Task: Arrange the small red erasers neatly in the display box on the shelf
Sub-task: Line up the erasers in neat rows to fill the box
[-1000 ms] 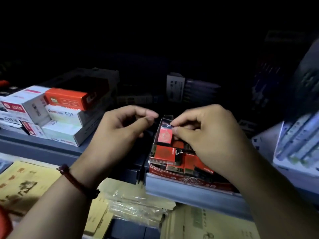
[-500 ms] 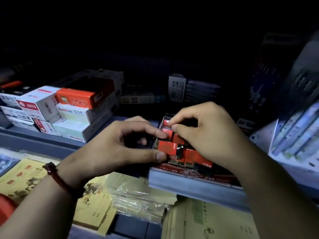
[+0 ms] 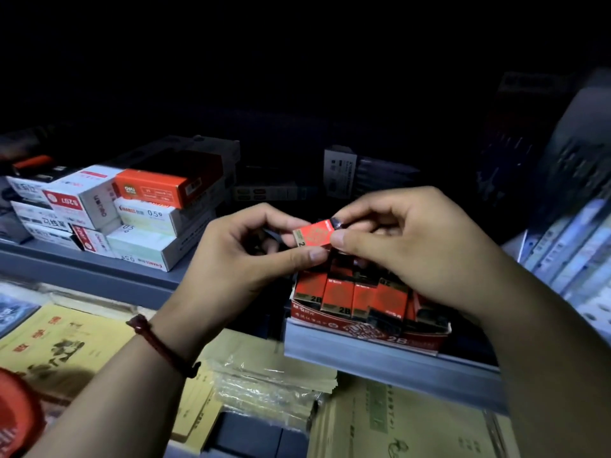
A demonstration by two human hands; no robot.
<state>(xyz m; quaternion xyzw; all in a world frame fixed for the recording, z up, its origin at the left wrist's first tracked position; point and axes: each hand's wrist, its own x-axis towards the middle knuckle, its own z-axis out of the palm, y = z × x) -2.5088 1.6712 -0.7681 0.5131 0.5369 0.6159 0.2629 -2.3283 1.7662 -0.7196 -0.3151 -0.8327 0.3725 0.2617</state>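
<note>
The left hand (image 3: 241,256) and right hand (image 3: 413,246) each pinch an end of one red eraser (image 3: 314,235), held just above the display box (image 3: 416,342). The box sits at the near edge of the shelf (image 3: 380,361), packed with upright erasers (image 3: 337,295). Stacked cartons (image 3: 148,223) stand well apart on the left, and pale packets (image 3: 568,246) are near on the right.

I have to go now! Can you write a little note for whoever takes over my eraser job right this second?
Left hand: pinches the left end of one small red paper-sleeved eraser.
Right hand: pinches its right end.
The eraser is held flat above the red cardboard display box, which sits at the front of the grey shelf.
Done: a front row of red erasers stands in the box.
Left: put the held eraser in; the ones behind are dark and probably need checking.
</note>
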